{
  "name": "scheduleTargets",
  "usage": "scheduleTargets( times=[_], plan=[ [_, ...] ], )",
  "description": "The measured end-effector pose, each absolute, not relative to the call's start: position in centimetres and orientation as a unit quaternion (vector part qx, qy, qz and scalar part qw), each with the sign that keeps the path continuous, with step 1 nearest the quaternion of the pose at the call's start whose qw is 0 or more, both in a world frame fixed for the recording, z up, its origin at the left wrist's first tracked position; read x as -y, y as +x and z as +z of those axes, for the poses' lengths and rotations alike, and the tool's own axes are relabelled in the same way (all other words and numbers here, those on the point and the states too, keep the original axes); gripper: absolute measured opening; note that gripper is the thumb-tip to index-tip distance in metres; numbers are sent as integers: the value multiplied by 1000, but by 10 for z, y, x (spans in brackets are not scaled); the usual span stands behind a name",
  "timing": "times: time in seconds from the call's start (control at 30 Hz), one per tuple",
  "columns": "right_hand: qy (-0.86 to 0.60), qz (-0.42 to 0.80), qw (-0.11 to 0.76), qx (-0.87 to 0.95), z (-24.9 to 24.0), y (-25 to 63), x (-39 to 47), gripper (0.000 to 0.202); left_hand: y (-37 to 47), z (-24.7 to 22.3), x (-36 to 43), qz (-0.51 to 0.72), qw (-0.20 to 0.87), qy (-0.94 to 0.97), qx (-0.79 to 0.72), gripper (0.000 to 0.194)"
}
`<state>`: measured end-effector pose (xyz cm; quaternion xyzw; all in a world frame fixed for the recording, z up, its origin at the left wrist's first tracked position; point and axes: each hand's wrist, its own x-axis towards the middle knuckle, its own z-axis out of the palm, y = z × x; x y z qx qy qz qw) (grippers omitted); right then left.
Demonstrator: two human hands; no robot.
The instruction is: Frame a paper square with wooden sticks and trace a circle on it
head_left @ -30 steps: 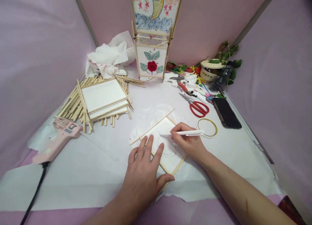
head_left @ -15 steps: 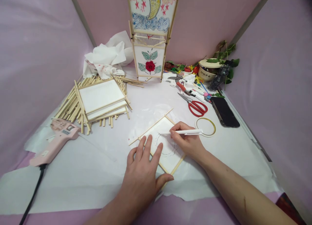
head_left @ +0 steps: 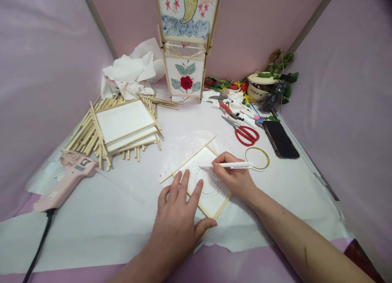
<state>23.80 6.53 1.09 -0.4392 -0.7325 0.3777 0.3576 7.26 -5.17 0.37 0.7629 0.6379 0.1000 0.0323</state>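
Observation:
A wooden-stick frame [head_left: 224,204] backed with white paper lies turned at an angle in front of me. On its paper [head_left: 204,156] there is a round outline in thin dark strokes, with finer marks along its right side. My left hand [head_left: 178,213] rests flat across the frame's lower left side, fingers spread and thumb near the bottom corner. Between the thumb and fingers of my right hand [head_left: 235,177] is a white pen [head_left: 237,165], its tip at the upper part of the outline. That hand covers the frame's right side.
Left lie a pink glue gun [head_left: 65,181] and framed papers [head_left: 125,121] on wooden sticks [head_left: 82,138]. A decorated stick lantern [head_left: 183,66] stands behind. To the right are red-handled scissors [head_left: 246,135], a tape ring [head_left: 268,158], a phone [head_left: 281,139], pliers [head_left: 226,108] and a pot [head_left: 259,93].
The whole view has shifted slightly to the left. Both hands keep nearly the same place on the frame, and the pen tip stays by the top of the outline.

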Motion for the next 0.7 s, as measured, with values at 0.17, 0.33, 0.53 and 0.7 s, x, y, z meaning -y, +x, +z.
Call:
scheduleTargets(
  times=[0.17,0.33,0.53,0.7],
  plan=[
    [-443,375,367,727,10,238,-65,9,73,3,53,102,27,763,-638,78],
    [-453,375,371,718,10,238,-65,9,73,3,51,105,24,765,-635,78],
    [-455,388,378,707,10,239,-65,10,72,3,51,104,24,766,-634,77],
    [-455,386,379,707,10,239,-65,10,72,4,51,106,20,767,-633,77]
  ],
)
